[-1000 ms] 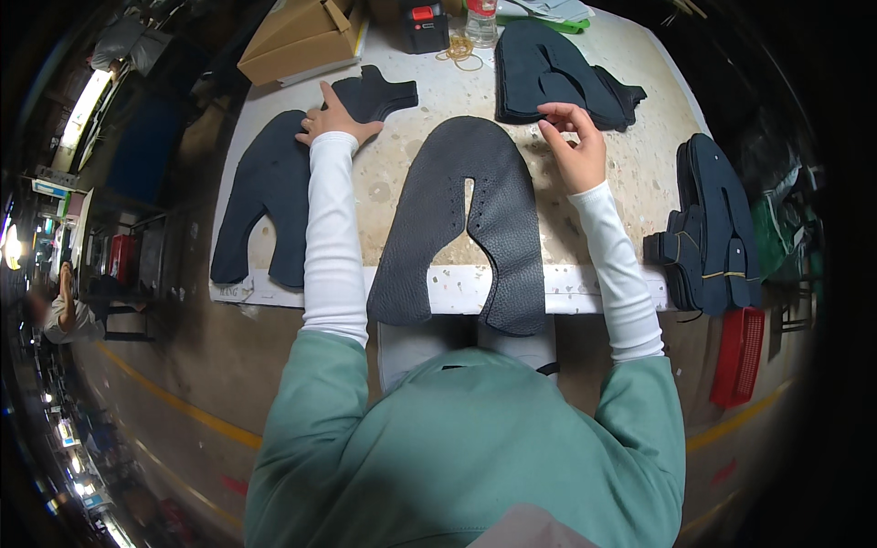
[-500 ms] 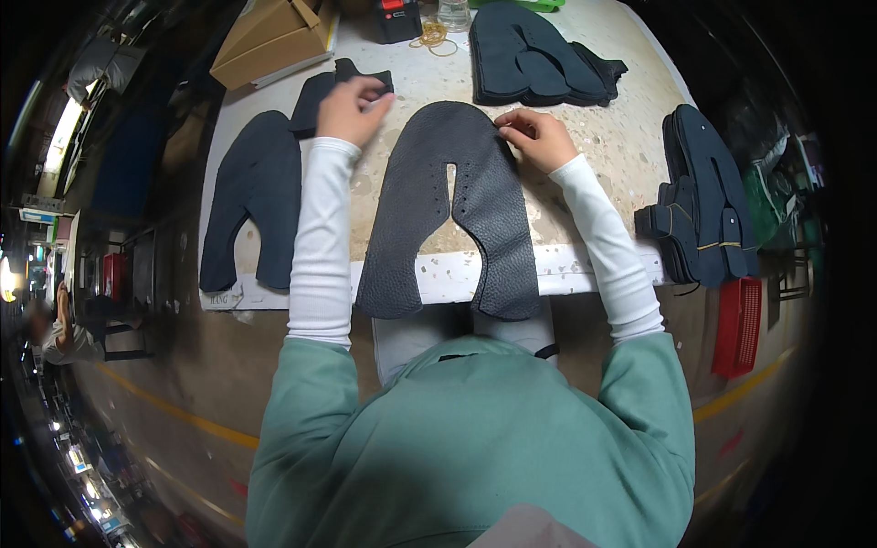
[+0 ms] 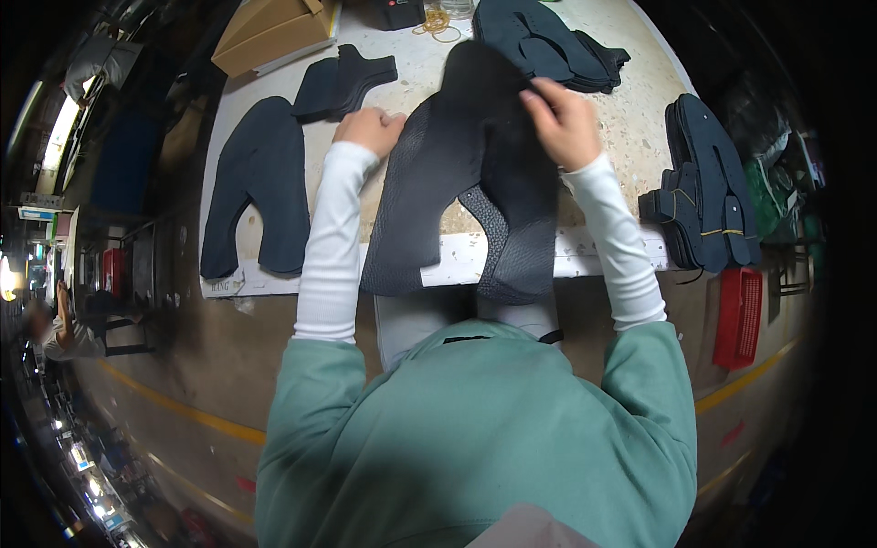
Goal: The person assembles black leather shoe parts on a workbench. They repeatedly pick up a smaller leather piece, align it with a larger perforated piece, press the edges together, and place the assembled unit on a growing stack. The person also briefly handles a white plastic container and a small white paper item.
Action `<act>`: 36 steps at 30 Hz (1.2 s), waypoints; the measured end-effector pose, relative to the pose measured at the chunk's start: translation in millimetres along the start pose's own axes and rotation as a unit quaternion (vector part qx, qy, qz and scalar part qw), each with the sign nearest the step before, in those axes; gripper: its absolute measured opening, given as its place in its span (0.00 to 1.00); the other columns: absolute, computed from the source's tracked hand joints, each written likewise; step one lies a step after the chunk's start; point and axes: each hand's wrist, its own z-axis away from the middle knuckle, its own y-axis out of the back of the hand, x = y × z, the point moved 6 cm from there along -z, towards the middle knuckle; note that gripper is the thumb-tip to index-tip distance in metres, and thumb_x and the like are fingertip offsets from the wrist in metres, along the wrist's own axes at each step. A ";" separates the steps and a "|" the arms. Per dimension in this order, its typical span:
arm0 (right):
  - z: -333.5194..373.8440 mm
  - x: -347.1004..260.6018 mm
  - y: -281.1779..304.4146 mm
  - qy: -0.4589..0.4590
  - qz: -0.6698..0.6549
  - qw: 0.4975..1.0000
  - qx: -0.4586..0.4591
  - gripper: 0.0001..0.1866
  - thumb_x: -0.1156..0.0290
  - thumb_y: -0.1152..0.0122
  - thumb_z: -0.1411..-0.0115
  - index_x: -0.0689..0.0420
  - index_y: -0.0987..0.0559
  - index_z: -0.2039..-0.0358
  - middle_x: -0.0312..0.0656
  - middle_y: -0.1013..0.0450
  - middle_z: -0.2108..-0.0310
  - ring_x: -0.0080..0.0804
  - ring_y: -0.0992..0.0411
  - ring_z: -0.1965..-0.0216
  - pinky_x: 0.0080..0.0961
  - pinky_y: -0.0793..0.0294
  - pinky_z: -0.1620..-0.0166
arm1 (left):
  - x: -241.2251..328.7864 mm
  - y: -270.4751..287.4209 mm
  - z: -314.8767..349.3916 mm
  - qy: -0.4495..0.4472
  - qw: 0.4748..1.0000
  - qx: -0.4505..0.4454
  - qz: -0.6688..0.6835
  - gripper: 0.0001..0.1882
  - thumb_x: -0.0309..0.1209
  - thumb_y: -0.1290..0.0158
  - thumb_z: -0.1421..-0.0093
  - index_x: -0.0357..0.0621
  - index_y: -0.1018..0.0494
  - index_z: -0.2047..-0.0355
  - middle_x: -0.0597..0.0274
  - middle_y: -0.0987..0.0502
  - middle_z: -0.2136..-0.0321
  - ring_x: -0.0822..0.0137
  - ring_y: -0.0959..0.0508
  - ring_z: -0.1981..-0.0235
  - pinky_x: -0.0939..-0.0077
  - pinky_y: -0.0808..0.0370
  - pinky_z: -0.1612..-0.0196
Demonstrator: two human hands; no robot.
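My right hand (image 3: 566, 125) pinches the upper right edge of a black horseshoe-shaped leather shoe-upper piece (image 3: 448, 128). Its smooth, dull side shows, a little blurred by motion. Beneath it lie pebbled black leather pieces (image 3: 382, 228) of like shape, shifted from it, their lower ends overhanging the table's near edge. My left hand (image 3: 368, 131) is closed beside the upper left edge of these pieces; its fingertips are hidden, so what they hold, if anything, does not show. Just beyond it sit small dark cut pieces (image 3: 338, 84). Left of my forearm lies another dark horseshoe-shaped piece (image 3: 262, 151).
On the worn white table (image 3: 630, 173) are a far stack of dark pieces (image 3: 521, 41), a banded bundle (image 3: 708, 173) at right, a cardboard box (image 3: 269, 36), a black device (image 3: 400, 13) and yellow rubber bands (image 3: 437, 26). A red crate (image 3: 736, 320) stands at right, lower down.
My left hand has come back from the small dark pieces to the leather's left edge. My right hand has moved slightly right; a smooth-sided piece now covers the pebbled leather.
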 end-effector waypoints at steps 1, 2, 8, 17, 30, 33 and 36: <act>-3.4 -1.6 18.9 0.004 0.001 0.999 0.049 0.14 0.69 0.42 0.45 0.63 0.24 0.60 0.50 0.24 0.66 0.33 0.24 0.63 0.23 0.28 0.59 | -2.5 1.5 14.2 0.000 1.000 -0.004 0.003 0.20 0.47 0.47 0.47 0.41 0.23 0.74 0.53 0.23 0.78 0.57 0.22 0.74 0.70 0.28 0.66; -4.2 -2.7 39.9 0.010 -0.030 0.997 0.076 0.15 0.71 0.41 0.45 0.62 0.24 0.58 0.46 0.24 0.62 0.29 0.26 0.61 0.21 0.29 0.56 | -4.6 2.4 30.5 0.000 1.000 -0.009 0.005 0.19 0.46 0.46 0.47 0.41 0.23 0.73 0.54 0.23 0.78 0.59 0.22 0.75 0.72 0.28 0.67; -17.9 -4.3 143.6 -0.060 -0.246 0.945 0.207 0.18 0.78 0.44 0.43 0.66 0.29 0.51 0.42 0.27 0.58 0.22 0.29 0.58 0.15 0.33 0.52 | 2.2 -1.7 121.9 -0.031 0.932 -0.009 0.361 0.27 0.27 0.43 0.50 0.40 0.37 0.48 0.56 0.28 0.59 0.73 0.25 0.66 0.83 0.28 0.67; 4.7 -28.2 167.9 -0.084 -0.328 0.933 0.121 0.22 0.77 0.50 0.42 0.68 0.35 0.47 0.50 0.31 0.51 0.31 0.33 0.49 0.23 0.38 0.43 | -26.9 24.6 170.1 -0.005 0.916 -0.053 0.399 0.27 0.18 0.48 0.48 0.41 0.36 0.46 0.65 0.36 0.52 0.80 0.35 0.67 0.90 0.33 0.63; 40.2 47.8 -34.7 -0.314 -0.281 0.880 -0.217 0.23 0.77 0.50 0.41 0.48 0.33 0.45 0.33 0.30 0.60 0.18 0.34 0.67 0.12 0.33 0.63 | -29.0 20.4 165.5 0.021 0.916 -0.042 0.398 0.25 0.16 0.50 0.48 0.42 0.35 0.48 0.63 0.34 0.52 0.78 0.29 0.67 0.87 0.29 0.66; 50.3 46.0 -23.4 -0.234 -0.278 0.904 -0.224 0.22 0.80 0.50 0.43 0.52 0.30 0.47 0.34 0.31 0.60 0.18 0.34 0.67 0.14 0.32 0.61 | -33.1 18.6 170.8 0.042 0.894 -0.050 0.443 0.24 0.16 0.50 0.48 0.41 0.34 0.48 0.61 0.33 0.51 0.76 0.27 0.65 0.85 0.27 0.64; 58.3 33.4 -12.4 -0.168 -0.256 0.909 -0.282 0.21 0.83 0.49 0.45 0.55 0.28 0.50 0.34 0.33 0.57 0.18 0.34 0.67 0.16 0.32 0.58 | -29.8 22.5 172.7 -0.001 0.923 -0.043 0.384 0.23 0.16 0.50 0.48 0.40 0.33 0.50 0.61 0.33 0.50 0.75 0.27 0.62 0.85 0.27 0.63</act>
